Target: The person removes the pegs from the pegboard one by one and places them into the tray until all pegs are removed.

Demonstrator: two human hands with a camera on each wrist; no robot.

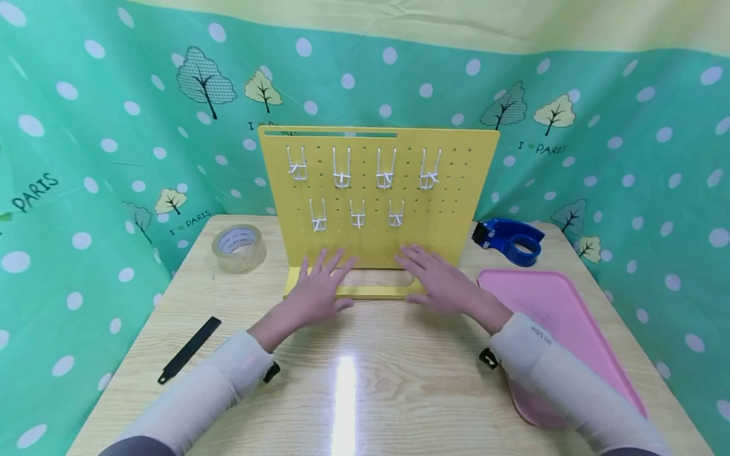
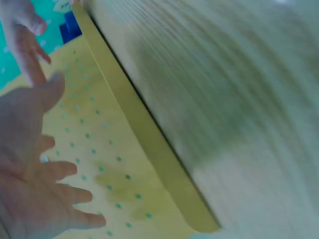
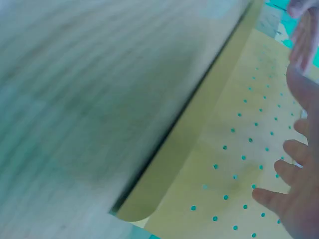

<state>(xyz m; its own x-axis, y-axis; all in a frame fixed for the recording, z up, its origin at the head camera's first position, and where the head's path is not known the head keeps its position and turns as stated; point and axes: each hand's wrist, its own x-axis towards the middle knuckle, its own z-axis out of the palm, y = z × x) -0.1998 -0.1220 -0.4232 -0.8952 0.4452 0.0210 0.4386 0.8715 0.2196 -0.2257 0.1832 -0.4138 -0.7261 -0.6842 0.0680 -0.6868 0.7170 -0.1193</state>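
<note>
A yellow pegboard [image 1: 376,244] stands upright on its base at the back of the table. White hooks [image 1: 342,168] hang on it in two rows, several in each. My left hand [image 1: 316,291] is spread before the board's lower left part, over the base. On the other side my right hand [image 1: 441,282] reaches over the base's right part, fingers extended. Neither hand holds anything. In the left wrist view, the left hand's spread fingers [image 2: 75,195] overlap the perforated panel. The right wrist view has the right hand's fingers [image 3: 271,199] apart in front of the holes.
A roll of clear tape [image 1: 239,249] sits at the back left, with a flat black strip [image 1: 189,349] nearer the front. At the back right lies a blue tape dispenser [image 1: 507,239]. A pink tray [image 1: 547,310] is partly under the right forearm. A patterned green curtain [image 1: 365,82] surrounds the table.
</note>
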